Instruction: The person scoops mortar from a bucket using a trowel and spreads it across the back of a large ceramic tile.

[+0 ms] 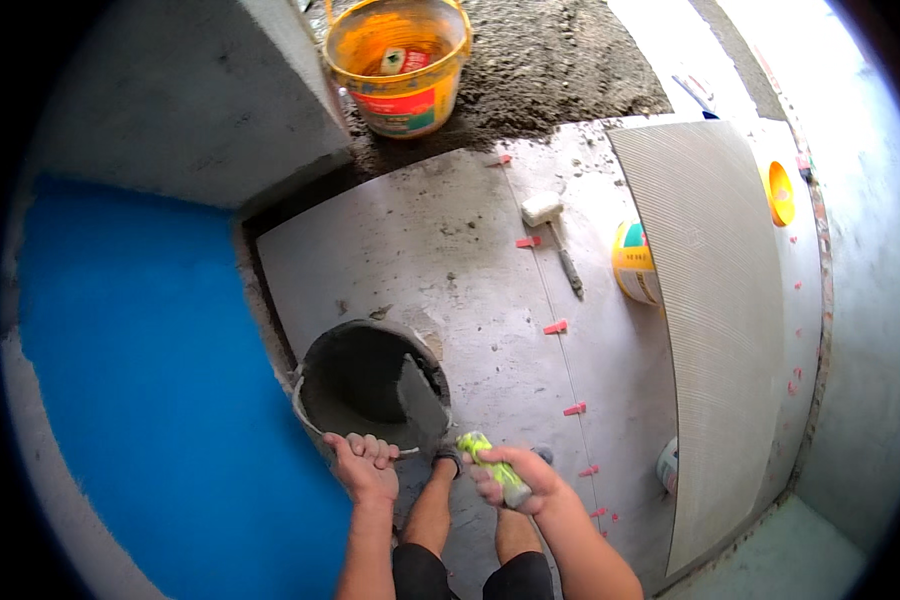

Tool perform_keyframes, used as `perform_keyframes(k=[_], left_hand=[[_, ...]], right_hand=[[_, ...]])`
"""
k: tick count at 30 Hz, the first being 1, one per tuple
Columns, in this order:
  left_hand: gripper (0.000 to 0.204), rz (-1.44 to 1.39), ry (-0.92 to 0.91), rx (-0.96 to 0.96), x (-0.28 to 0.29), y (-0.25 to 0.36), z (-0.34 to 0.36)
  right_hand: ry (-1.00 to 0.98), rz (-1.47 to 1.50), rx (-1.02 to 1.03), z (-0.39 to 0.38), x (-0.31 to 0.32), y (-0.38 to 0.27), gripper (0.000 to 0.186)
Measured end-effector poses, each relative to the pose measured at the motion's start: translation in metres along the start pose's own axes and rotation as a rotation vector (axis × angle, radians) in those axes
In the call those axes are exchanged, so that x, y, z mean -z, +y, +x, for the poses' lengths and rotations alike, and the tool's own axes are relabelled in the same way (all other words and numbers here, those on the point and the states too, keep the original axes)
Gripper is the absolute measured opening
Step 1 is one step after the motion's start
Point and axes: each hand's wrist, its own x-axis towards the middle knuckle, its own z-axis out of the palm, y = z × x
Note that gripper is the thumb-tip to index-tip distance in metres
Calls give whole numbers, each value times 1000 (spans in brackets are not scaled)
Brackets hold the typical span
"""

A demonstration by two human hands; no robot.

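My left hand (365, 466) is closed on the handle of a dark, mortar-smeared bucket (317, 375), at the near side of its rim. The bucket's mouth faces up toward me, and its inside is dark grey. My right hand (518, 482) grips a trowel (422, 402) by its yellow-green handle. The trowel's grey blade reaches over the bucket's right rim into its mouth. Whether the blade touches the inner wall, I cannot tell.
Large pale floor tiles with red clips (556, 327) lie underfoot, with a white-headed mallet (543, 208) on them. A ridged tile panel (725, 320) stands at right, partly hiding a yellow bucket (632, 265). Another yellow bucket (410, 100) sits on rough mortar (550, 70); a blue surface (160, 370) lies left.
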Motion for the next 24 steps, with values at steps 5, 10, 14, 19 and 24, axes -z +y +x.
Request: perform_keyframes(k=[5, 10, 14, 19, 24], left_hand=[[49, 198, 9, -61, -1, -1, 4], [46, 509, -157, -95, -21, -4, -8], [47, 785, -226, -78, -32, -18, -16], [49, 973, -195, -154, -36, -35, -16], [49, 1025, -228, -230, -38, -29, -11]], right_hand=[[-107, -84, 166, -41, 21, 28, 26], [-244, -24, 211, -48, 57, 51, 27], [-219, 1, 262, -46, 80, 63, 27], [23, -287, 367, -53, 100, 63, 33], [198, -1028, 593, -26, 118, 47, 41]])
